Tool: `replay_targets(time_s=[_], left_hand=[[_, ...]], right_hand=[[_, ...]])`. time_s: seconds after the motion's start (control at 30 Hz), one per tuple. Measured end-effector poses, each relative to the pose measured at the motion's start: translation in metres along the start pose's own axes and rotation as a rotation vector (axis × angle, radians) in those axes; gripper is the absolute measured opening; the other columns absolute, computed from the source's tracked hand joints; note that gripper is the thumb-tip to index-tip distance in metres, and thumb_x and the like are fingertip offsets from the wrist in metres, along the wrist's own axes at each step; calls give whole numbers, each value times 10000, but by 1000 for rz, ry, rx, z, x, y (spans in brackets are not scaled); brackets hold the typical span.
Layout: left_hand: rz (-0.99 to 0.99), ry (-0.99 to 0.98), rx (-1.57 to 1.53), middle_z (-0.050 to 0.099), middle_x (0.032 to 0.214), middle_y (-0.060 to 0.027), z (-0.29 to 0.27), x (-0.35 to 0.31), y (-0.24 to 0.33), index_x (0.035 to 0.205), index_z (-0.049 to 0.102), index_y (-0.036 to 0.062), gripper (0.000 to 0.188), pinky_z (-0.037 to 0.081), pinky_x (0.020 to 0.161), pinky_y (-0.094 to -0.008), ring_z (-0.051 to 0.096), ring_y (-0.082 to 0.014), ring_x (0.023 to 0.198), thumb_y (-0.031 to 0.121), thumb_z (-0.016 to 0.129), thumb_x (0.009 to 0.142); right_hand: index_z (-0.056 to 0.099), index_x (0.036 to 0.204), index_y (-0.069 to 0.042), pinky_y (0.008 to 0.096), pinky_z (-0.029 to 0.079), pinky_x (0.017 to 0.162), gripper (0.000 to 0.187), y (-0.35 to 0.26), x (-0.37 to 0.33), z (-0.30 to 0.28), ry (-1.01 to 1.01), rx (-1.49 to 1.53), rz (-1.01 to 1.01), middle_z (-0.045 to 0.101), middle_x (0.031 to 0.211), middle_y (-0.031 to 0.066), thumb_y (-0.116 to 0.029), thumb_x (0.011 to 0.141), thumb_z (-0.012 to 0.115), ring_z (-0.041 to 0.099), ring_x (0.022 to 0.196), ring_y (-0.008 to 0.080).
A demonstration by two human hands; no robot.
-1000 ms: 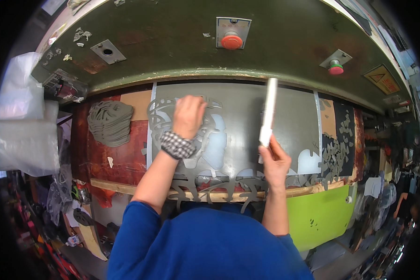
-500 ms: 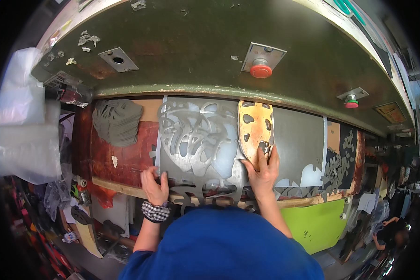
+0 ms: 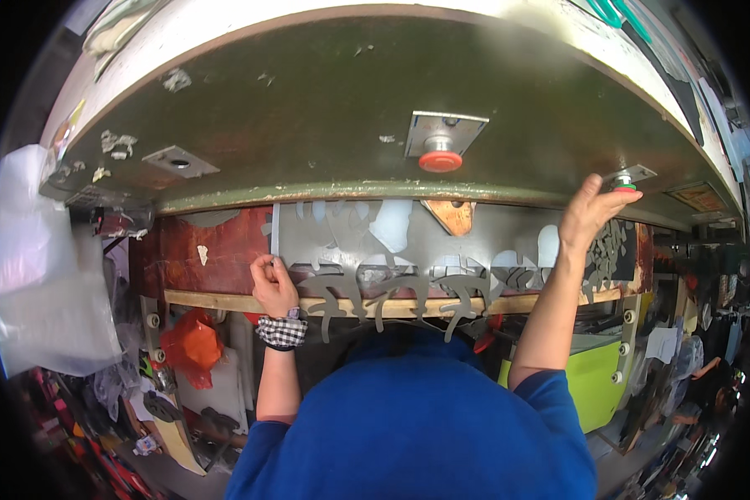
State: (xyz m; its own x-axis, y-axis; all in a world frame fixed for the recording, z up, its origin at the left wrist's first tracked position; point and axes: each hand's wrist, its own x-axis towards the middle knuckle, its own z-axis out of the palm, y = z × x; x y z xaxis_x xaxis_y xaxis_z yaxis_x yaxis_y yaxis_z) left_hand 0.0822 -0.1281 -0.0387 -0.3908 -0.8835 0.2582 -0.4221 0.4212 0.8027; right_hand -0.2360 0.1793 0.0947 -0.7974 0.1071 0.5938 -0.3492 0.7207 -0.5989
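My right hand (image 3: 586, 218) reaches up to the green push button (image 3: 624, 187) on the machine's dark green front, its fingers stretched out and touching the button, thumb apart. Curled at the left edge of the grey sheet (image 3: 458, 251) is my left hand (image 3: 275, 287); whether it pinches anything is hidden. Cut-out holes run through the sheet, and its curved strips (image 3: 342, 293) overhang the wooden front edge. On the sheet lies an orange-yellow cutting die (image 3: 452, 218), largely hidden beneath the machine's front beam.
A red mushroom-shaped button (image 3: 440, 160) projects from the dark green machine front (image 3: 308, 108). Small grey scraps (image 3: 610, 250) lie to the right on the bed. Below the bed are a red plastic bag (image 3: 193, 346) and a lime-green panel (image 3: 596, 392). Clear plastic sheeting (image 3: 46, 267) hangs at left.
My right hand has left the cutting die and moved right and up to the green button. The die now shows only its near end under the beam. My left hand stays by the sheet's edge.
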Motion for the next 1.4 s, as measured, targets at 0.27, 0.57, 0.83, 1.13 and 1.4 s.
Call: replay_targets(time_s=[0.27,0.57,0.83,1.13,1.4], left_hand=[[72,-16,54,468,530,-31,30,47,10,983,546,51,111,382,470,-316,448,-141,459,136,590,926],[15,-20,208,592,606,-137,21,31,11,871,590,47,241,448,515,-398,576,-296,515,270,548,952],[36,-132,173,571,608,-171,-2,4,-11,774,581,29,346,437,539,-428,558,-352,547,302,511,975],[-179,-186,-130,523,619,-53,-71,-46,-17,746,486,4,343,458,582,-293,534,-138,586,211,439,1016],[326,-356,-97,592,876,-61,-27,-38,89,1104,607,56,292,478,646,-265,573,-154,725,57,669,819]], right_hand=[[-129,1430,122,459,95,1163,974,24,-13,3,-44,65,-46,-60,1511,349,-374,936,549,10,1435,424],[663,822,9,358,479,649,239,53,-106,-34,-348,47,328,619,737,80,-224,866,689,590,677,207],[617,805,32,365,434,558,298,21,-151,-8,-709,151,318,575,611,177,-244,915,612,491,516,257],[655,858,20,292,451,605,215,2,-154,-99,-467,199,262,609,711,82,-175,807,732,524,620,161],[356,1384,-9,575,320,1018,968,-54,-225,-50,-638,16,-196,266,1352,367,-224,586,860,307,1236,531]])
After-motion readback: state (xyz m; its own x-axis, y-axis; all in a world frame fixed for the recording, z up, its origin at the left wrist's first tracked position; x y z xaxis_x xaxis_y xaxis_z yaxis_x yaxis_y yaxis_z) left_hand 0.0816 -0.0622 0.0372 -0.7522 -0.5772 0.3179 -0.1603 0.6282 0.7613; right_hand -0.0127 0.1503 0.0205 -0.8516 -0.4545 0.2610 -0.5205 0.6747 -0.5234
